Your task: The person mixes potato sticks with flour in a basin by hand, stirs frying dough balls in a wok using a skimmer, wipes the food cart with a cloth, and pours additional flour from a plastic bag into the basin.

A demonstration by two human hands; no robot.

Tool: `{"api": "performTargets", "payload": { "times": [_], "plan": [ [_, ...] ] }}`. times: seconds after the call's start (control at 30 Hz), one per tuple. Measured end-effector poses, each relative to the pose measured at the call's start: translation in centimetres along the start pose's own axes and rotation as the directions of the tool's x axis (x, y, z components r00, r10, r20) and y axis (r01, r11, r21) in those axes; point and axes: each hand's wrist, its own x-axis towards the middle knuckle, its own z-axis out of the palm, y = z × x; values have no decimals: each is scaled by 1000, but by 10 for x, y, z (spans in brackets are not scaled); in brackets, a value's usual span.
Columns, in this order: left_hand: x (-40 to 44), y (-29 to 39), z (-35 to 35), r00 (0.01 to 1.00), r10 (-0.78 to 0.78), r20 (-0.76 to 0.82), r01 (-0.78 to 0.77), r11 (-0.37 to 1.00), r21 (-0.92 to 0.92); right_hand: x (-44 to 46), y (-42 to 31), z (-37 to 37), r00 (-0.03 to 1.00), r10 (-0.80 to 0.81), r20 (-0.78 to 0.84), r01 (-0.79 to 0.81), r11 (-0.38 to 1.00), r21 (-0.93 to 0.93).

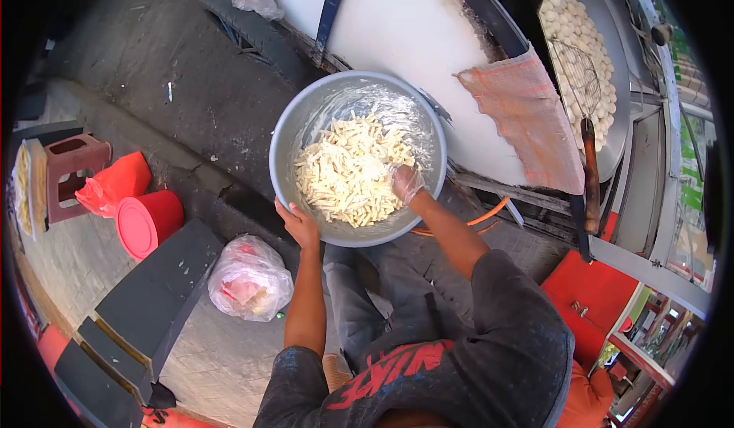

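A large grey basin (281, 149) holds a heap of pale, flour-dusted cut strips (348, 164), which look like cut potato or dough. White flour coats its inner wall. My left hand (299, 225) grips the basin's rim at the lower left. Inside the basin, on the right, my right hand (406, 184) wears a thin clear plastic glove. It is curled into the strips, and its fingertips are hidden among them.
A white worktop (397, 26) with a woven cloth (527, 114) lies beyond the basin. At right, a large metal pan (623, 84) holds many round pale balls and a wire skimmer (587, 133). A red bucket (149, 221) and plastic bag (251, 279) stand left.
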Motion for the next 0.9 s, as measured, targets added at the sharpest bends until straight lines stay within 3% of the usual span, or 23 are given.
{"api": "performTargets", "payload": {
  "times": [0.07,0.1,0.13,0.17,0.2,0.23,0.27,0.3,0.33,0.37,0.43,0.47,0.53,0.63,0.73,0.77,0.83,0.9],
  "plan": [
    [3,-1,1,1000,8,3,-8,1000,-4,10,2,-19,996,61,65,-61,998,-3],
    [3,-2,1,1000,20,2,-20,1000,-13,4,-7,-24,986,-36,-164,41,999,27],
    [3,-11,4,1000,27,-11,-27,999,29,4,-9,-18,994,-28,-108,38,995,92],
    [1,-5,3,1000,27,8,-26,998,-51,-4,-5,-3,999,35,-4,-35,997,66],
    [-1,-1,2,999,30,9,-30,999,-22,-12,-13,-19,968,86,235,-100,994,46],
    [-1,7,-2,999,6,47,-4,1000,-26,-11,15,38,995,40,89,-45,997,62],
    [1,1,-2,998,10,59,-7,999,-48,-10,41,75,965,262,4,-245,896,369],
    [11,-7,-2,996,78,43,-77,997,-11,-8,59,106,884,467,-3,-351,670,654],
    [22,-13,0,991,136,20,-136,990,35,-5,62,112,819,572,49,-357,440,824],
    [32,-7,6,986,157,54,-160,986,54,-2,65,117,738,667,101,-295,185,937],
    [52,16,3,981,166,101,-178,976,128,-5,35,113,679,697,231,-151,-176,973],
    [49,26,-1,983,100,156,-113,991,75,-1,38,108,723,570,390,-187,-381,905],
    [55,9,4,977,168,131,-179,981,79,18,62,102,763,220,608,-290,-724,626],
    [58,11,7,979,141,148,-151,987,56,41,73,138,819,291,495,-247,-600,761],
    [58,12,8,971,185,150,-190,982,23,47,54,169,788,55,613,-403,-706,582],
    [58,13,7,972,186,141,-196,979,58,44,42,177,795,74,603,-415,-659,627],
    [57,15,7,976,152,159,-160,986,37,42,22,157,835,48,548,-468,-462,753],
    [53,10,5,970,192,147,-200,979,46,32,-17,86,782,71,619,-526,-455,718]
  ]
}}
